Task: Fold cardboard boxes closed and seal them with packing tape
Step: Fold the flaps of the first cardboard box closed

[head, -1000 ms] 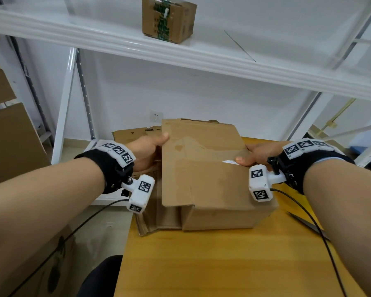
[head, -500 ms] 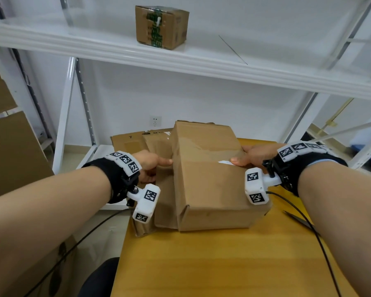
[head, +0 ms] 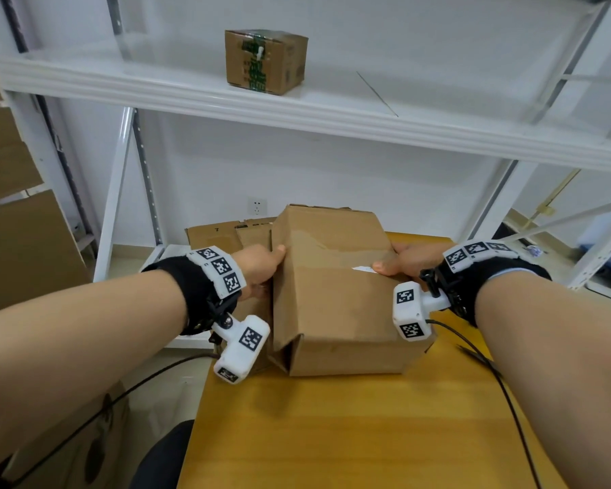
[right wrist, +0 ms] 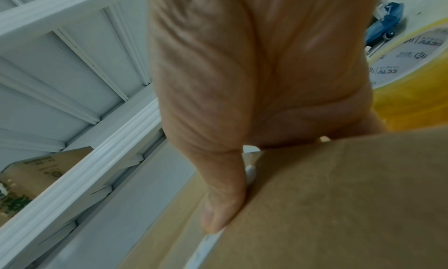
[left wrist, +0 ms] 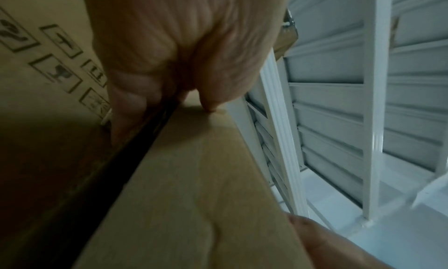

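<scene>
A plain brown cardboard box [head: 336, 298] lies on the yellow wooden table [head: 332, 435], its near left end still gaping. My left hand [head: 263, 271] grips its upper left edge, thumb on top and fingers down the side. In the left wrist view those fingers [left wrist: 130, 100] slip between the box [left wrist: 194, 196] and a printed cardboard sheet. My right hand [head: 401, 261] grips the upper right edge, thumb lying by a white label strip [head: 362, 268]. The right wrist view shows that thumb [right wrist: 223, 196] pressed on the box top [right wrist: 339, 196].
Flattened cardboard [head: 223, 234] leans behind the box at the left. A sealed small box [head: 266, 61] stands on the white shelf [head: 297, 111] above. A yellow tape roll [right wrist: 412, 68] sits just right of my right hand. A dark tool [head: 473, 351] lies by my right arm.
The wide panel that overhung the box's left side has folded down against it. My left hand followed it in to the box's edge. The right hand kept its grip.
</scene>
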`<control>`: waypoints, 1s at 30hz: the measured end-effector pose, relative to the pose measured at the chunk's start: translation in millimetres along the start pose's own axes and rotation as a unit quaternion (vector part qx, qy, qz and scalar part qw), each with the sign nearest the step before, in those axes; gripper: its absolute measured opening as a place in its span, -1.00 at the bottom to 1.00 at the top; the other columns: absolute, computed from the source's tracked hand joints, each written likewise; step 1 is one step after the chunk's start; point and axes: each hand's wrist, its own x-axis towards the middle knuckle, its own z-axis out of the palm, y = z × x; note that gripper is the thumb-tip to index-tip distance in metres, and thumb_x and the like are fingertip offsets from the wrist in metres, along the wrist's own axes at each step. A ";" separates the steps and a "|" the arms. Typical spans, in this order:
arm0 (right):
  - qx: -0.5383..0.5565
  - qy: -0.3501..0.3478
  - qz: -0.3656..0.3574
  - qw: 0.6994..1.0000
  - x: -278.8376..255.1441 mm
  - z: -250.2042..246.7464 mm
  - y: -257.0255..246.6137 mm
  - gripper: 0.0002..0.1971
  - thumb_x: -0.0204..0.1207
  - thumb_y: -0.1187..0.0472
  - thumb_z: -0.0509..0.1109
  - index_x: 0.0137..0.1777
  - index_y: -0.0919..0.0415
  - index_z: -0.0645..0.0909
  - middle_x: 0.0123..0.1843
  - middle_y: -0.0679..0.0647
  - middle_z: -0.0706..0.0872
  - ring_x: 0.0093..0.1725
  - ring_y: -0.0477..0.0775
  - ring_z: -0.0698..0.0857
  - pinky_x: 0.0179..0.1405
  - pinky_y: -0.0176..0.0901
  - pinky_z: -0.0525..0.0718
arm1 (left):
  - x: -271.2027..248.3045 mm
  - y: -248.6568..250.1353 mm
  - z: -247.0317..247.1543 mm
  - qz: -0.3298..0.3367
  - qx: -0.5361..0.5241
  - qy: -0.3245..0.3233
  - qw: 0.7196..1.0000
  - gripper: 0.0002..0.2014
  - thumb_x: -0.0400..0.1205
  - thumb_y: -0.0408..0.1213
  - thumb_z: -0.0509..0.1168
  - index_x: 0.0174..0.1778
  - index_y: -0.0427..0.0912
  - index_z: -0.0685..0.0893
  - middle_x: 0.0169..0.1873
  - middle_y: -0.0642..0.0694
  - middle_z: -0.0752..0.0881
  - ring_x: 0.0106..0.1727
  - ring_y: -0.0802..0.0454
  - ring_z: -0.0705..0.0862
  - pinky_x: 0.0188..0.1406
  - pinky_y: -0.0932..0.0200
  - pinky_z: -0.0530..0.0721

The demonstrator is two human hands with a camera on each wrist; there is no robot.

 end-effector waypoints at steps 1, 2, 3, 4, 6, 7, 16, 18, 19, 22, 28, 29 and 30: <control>-0.004 0.000 0.001 1.000 -3.8 1.0 -1.9 0.12 -0.01 -0.21 0.78 0.58 0.10 0.43 0.42 0.18 0.66 0.40 0.26 0.66 0.51 0.25 0.55 | -1.3 -2.1 1.9 -0.001 -0.011 -0.021 1.000 -0.48 0.73 0.12 0.11 0.41 -0.22 0.54 0.20 -0.15 0.70 0.20 -0.18 0.68 0.22 -0.18 0.70; -0.001 0.001 0.003 1.000 -6.1 1.4 -1.7 0.09 0.03 -0.20 0.77 0.59 0.10 0.43 0.43 0.18 0.66 0.40 0.26 0.66 0.52 0.25 0.54 | -3.5 -2.7 3.8 0.000 -0.023 -0.037 0.999 -0.49 0.74 0.10 0.11 0.45 -0.20 0.52 0.24 -0.14 0.68 0.23 -0.18 0.66 0.26 -0.20 0.68; 0.003 0.001 0.004 1.000 -6.9 -0.2 -0.7 0.12 -0.05 -0.23 0.79 0.56 0.08 0.45 0.43 0.18 0.67 0.39 0.25 0.67 0.51 0.25 0.55 | -6.0 -1.3 4.8 0.003 -0.036 -0.049 0.998 -0.50 0.75 0.08 0.10 0.49 -0.19 0.49 0.27 -0.14 0.67 0.26 -0.18 0.65 0.28 -0.22 0.66; 0.011 0.007 0.006 1.000 -7.5 -1.6 0.8 0.14 -0.14 -0.25 0.80 0.51 0.06 0.49 0.42 0.18 0.68 0.37 0.24 0.69 0.50 0.25 0.56 | -7.8 1.2 5.2 0.007 -0.049 -0.054 0.997 -0.51 0.77 0.04 0.10 0.51 -0.19 0.47 0.29 -0.14 0.66 0.28 -0.19 0.64 0.30 -0.24 0.64; 0.019 0.009 -0.009 1.000 -6.8 -4.8 4.3 0.15 -0.24 -0.31 0.80 0.44 0.04 0.56 0.38 0.15 0.72 0.34 0.24 0.71 0.46 0.26 0.60 | -12.2 6.5 6.0 0.015 -0.076 -0.054 0.996 -0.55 0.78 -0.03 0.12 0.52 -0.21 0.44 0.31 -0.18 0.64 0.30 -0.22 0.63 0.30 -0.28 0.62; 0.005 0.019 -0.010 1.000 -5.8 -7.9 6.0 0.15 -0.29 -0.37 0.78 0.40 0.02 0.59 0.35 0.14 0.74 0.33 0.23 0.73 0.44 0.26 0.61 | -13.4 8.7 6.1 0.017 -0.087 -0.058 0.994 -0.55 0.78 -0.05 0.14 0.53 -0.22 0.43 0.33 -0.19 0.63 0.31 -0.23 0.62 0.31 -0.31 0.61; -0.091 0.086 -0.029 0.992 -61.1 -25.8 -51.0 -0.65 0.63 0.30 0.47 0.37 0.09 0.55 0.23 0.14 0.73 0.22 0.21 0.74 0.23 0.08 0.73 | -29.6 16.8 21.3 0.024 -0.194 -0.087 0.977 -0.73 0.78 -0.39 0.12 0.36 -0.34 0.58 0.10 -0.28 0.74 0.10 -0.28 0.73 0.03 -0.23 0.76; -0.143 0.119 -0.028 0.982 -73.8 -25.9 -64.6 -0.47 0.60 0.28 0.50 0.50 0.06 0.40 0.18 0.08 0.70 0.11 0.15 0.74 -0.06 -0.12 0.75 | -36.0 15.1 24.0 0.022 -0.218 -0.113 0.969 -0.75 0.77 -0.48 0.09 0.30 -0.37 0.59 0.06 -0.27 0.76 0.08 -0.23 0.75 -0.10 -0.11 0.80; -0.179 0.140 -0.032 0.973 -78.1 -25.4 -70.2 -0.39 0.58 0.27 0.53 0.56 0.05 0.35 0.22 0.10 0.70 0.14 0.18 0.74 -0.08 -0.11 0.71 | -38.6 14.0 26.1 0.017 -0.227 -0.120 0.966 -0.74 0.76 -0.51 0.09 0.30 -0.36 0.58 0.05 -0.25 0.76 0.05 -0.19 0.75 -0.21 -0.03 0.83; -0.288 0.188 -0.054 0.937 -87.0 -18.9 -89.8 -0.11 0.51 0.21 0.58 0.73 -0.02 0.14 0.29 0.15 0.72 0.22 0.30 0.73 -0.08 0.01 0.66 | -42.0 9.3 36.8 0.004 -0.227 -0.126 0.966 -0.66 0.73 -0.61 0.04 0.33 -0.32 0.58 0.11 -0.24 0.75 0.09 -0.18 0.74 -0.22 0.00 0.84; -0.463 0.202 -0.074 0.860 -69.2 15.3 -104.9 -0.01 0.39 -0.01 0.67 0.73 0.13 0.21 0.48 0.20 0.63 0.36 0.28 0.67 0.31 0.13 0.68 | -41.1 -29.9 46.7 -0.086 -0.208 -0.120 0.967 -0.62 0.71 -0.65 -0.04 0.37 -0.34 0.49 0.31 -0.37 0.65 0.18 -0.32 0.73 -0.17 -0.13 0.83; -0.476 0.194 -0.063 0.855 -62.2 19.8 -106.1 -0.15 0.36 -0.08 0.67 0.61 0.16 0.43 0.39 0.18 0.71 0.29 0.26 0.72 0.29 0.14 0.70 | -39.5 -35.6 40.7 -0.108 -0.197 -0.126 0.966 -0.66 0.72 -0.64 -0.01 0.35 -0.35 0.49 0.29 -0.37 0.67 0.13 -0.30 0.76 -0.26 -0.09 0.84; -0.483 0.186 -0.044 0.854 -58.3 23.9 -108.3 -0.27 0.32 -0.16 0.67 0.44 0.16 0.60 0.25 0.14 0.79 0.19 0.23 0.77 0.25 0.14 0.73 | -37.9 -38.0 32.8 -0.130 -0.186 -0.137 0.964 -0.70 0.73 -0.61 0.03 0.33 -0.37 0.50 0.27 -0.38 0.68 0.08 -0.26 0.79 -0.32 -0.05 0.84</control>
